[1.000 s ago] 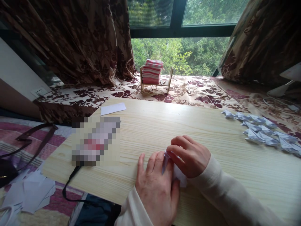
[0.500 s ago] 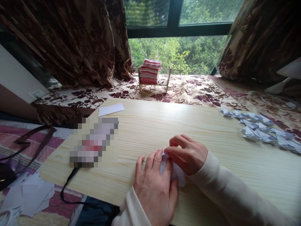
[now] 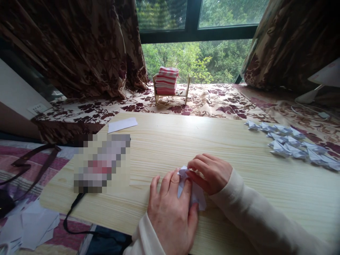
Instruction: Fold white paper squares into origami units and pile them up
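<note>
A small piece of white folded paper [image 3: 197,197] lies on the pale wooden table [image 3: 239,156] near its front edge. My left hand [image 3: 171,212] lies flat over the paper's left part, fingers stretched forward and pressing it down. My right hand [image 3: 211,172] is curled, its fingertips pinching the paper's upper corner beside the left fingers. Most of the paper is hidden under both hands.
Several folded white paper pieces [image 3: 290,145] lie in a row at the table's right. A white slip [image 3: 122,124] and a blurred-out object [image 3: 102,163] with a black cable [image 3: 77,219] sit at the left. A striped stack on a small wooden rack [image 3: 167,83] stands by the window. Paper scraps [image 3: 34,223] lie on the floor at left.
Both hands have stayed on the paper and shifted slightly left in view as the camera turned. The right fingertips have worked along the paper's upper corner.
</note>
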Action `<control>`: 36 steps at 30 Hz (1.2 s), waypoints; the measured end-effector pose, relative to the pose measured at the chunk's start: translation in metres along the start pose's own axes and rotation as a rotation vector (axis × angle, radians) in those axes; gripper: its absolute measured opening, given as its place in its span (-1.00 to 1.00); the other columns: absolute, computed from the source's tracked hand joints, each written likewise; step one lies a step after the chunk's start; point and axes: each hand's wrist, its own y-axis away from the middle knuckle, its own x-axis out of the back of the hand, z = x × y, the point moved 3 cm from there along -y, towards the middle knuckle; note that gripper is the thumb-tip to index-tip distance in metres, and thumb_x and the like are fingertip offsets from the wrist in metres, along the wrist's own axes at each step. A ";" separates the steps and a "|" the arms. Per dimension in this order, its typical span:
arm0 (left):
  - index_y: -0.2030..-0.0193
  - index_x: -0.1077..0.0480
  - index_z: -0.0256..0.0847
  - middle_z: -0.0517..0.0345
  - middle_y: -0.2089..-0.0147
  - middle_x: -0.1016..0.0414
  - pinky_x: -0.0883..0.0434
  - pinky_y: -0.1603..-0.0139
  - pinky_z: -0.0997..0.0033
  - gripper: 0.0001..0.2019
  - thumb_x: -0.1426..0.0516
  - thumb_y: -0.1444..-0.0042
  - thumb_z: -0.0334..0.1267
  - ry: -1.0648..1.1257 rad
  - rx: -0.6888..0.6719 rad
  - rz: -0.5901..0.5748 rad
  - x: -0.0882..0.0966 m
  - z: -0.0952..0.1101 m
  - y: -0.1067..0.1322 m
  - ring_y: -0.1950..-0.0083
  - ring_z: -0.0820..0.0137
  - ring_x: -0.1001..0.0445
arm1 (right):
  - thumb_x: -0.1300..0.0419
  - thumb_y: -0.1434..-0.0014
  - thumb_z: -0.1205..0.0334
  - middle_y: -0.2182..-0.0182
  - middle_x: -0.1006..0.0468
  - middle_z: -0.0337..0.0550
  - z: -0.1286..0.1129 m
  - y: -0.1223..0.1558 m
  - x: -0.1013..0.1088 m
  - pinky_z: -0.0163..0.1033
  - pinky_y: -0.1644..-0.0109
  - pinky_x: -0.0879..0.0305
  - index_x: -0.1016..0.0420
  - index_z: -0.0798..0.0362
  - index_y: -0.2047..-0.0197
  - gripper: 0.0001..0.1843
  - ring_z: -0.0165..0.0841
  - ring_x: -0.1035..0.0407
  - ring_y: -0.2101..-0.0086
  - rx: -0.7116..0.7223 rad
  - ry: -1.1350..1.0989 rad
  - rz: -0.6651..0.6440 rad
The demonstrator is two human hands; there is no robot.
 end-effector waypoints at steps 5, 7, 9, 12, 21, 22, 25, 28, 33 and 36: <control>-0.11 -0.33 -0.20 -0.07 -0.26 -0.22 -0.18 -0.10 -0.05 -0.58 0.03 -0.14 -0.13 -0.046 0.002 0.030 0.000 -0.001 0.001 -0.16 0.09 -0.25 | 0.04 -0.23 0.30 0.51 -0.45 -0.18 -0.003 -0.002 -0.001 -0.30 0.40 -0.07 -0.49 0.00 0.36 -0.71 -0.38 -0.20 0.47 0.067 -0.063 0.021; -0.10 -0.33 -0.19 -0.03 -0.27 -0.20 -0.15 -0.11 -0.05 -0.59 0.04 -0.16 -0.14 -0.056 -0.008 0.038 0.000 -0.002 0.001 -0.20 0.09 -0.22 | 0.03 -0.22 0.31 0.50 -0.45 -0.18 -0.003 -0.002 -0.001 -0.31 0.40 -0.08 -0.50 0.00 0.36 -0.72 -0.38 -0.19 0.46 0.075 -0.085 0.021; -0.09 -0.34 -0.18 0.01 -0.25 -0.24 -0.12 -0.13 -0.05 -0.60 0.06 -0.17 -0.14 -0.058 -0.023 0.021 -0.001 -0.002 0.001 -0.20 0.11 -0.22 | 0.02 -0.22 0.28 0.48 -0.46 -0.18 -0.002 -0.002 0.000 -0.30 0.38 -0.09 -0.50 0.01 0.32 -0.74 -0.38 -0.22 0.45 0.067 -0.082 0.013; -0.08 -0.35 -0.17 -0.01 -0.22 -0.29 -0.07 -0.16 -0.07 -0.60 0.07 -0.18 -0.11 -0.048 -0.026 0.010 -0.002 -0.002 0.001 -0.19 0.12 -0.24 | -0.03 -0.21 0.15 0.47 -0.47 -0.16 -0.001 -0.001 0.003 -0.29 0.37 -0.10 -0.48 0.06 0.35 -0.74 -0.37 -0.26 0.44 0.003 -0.031 0.002; -0.05 -0.38 -0.15 -0.02 -0.20 -0.32 -0.01 -0.21 -0.08 -0.62 0.03 -0.16 -0.08 -0.015 0.002 0.058 -0.007 -0.001 0.002 -0.20 0.13 -0.24 | -0.04 -0.17 0.19 0.55 -0.42 -0.18 -0.003 0.003 0.003 -0.30 0.41 -0.07 -0.40 0.08 0.51 -0.73 -0.38 -0.25 0.49 -0.071 0.038 0.006; -0.04 -0.38 -0.14 -0.02 -0.19 -0.33 -0.01 -0.21 -0.08 -0.62 0.03 -0.16 -0.07 -0.017 0.000 0.054 -0.006 -0.001 0.002 -0.19 0.14 -0.25 | -0.04 -0.17 0.20 0.55 -0.42 -0.18 -0.003 0.003 0.002 -0.29 0.41 -0.07 -0.40 0.08 0.52 -0.73 -0.38 -0.24 0.49 -0.064 0.053 0.015; -0.04 -0.38 -0.15 -0.02 -0.18 -0.34 -0.01 -0.22 -0.08 -0.62 0.03 -0.16 -0.08 -0.028 -0.004 0.050 -0.005 0.000 0.002 -0.19 0.14 -0.26 | -0.04 -0.17 0.23 0.53 -0.43 -0.17 -0.003 0.002 0.002 -0.28 0.39 -0.08 -0.42 0.08 0.48 -0.76 -0.36 -0.25 0.46 -0.035 0.073 0.024; -0.05 -0.37 -0.16 -0.03 -0.18 -0.34 -0.01 -0.23 -0.08 -0.61 0.02 -0.16 -0.08 -0.043 -0.010 0.056 -0.004 -0.001 0.001 -0.18 0.14 -0.26 | -0.03 -0.17 0.27 0.49 -0.44 -0.16 -0.004 0.003 0.003 -0.28 0.38 -0.09 -0.47 0.06 0.38 -0.79 -0.35 -0.24 0.44 0.014 0.066 0.033; -0.08 -0.36 -0.16 -0.03 -0.17 -0.35 -0.01 -0.23 -0.09 -0.60 0.01 -0.15 -0.08 -0.054 -0.027 0.069 -0.003 0.000 0.001 -0.17 0.14 -0.27 | -0.01 -0.17 0.35 0.52 -0.41 -0.17 -0.005 0.006 0.004 -0.29 0.41 -0.06 -0.49 0.02 0.43 -0.74 -0.36 -0.17 0.47 0.070 0.048 0.047; -0.08 -0.36 -0.16 -0.04 -0.17 -0.35 -0.01 -0.22 -0.10 -0.59 0.01 -0.15 -0.08 -0.054 -0.033 0.069 -0.004 0.000 0.001 -0.17 0.12 -0.27 | -0.02 -0.15 0.37 0.50 -0.41 -0.16 -0.004 0.007 0.004 -0.29 0.41 -0.06 -0.51 0.02 0.39 -0.76 -0.37 -0.17 0.47 0.067 0.032 0.044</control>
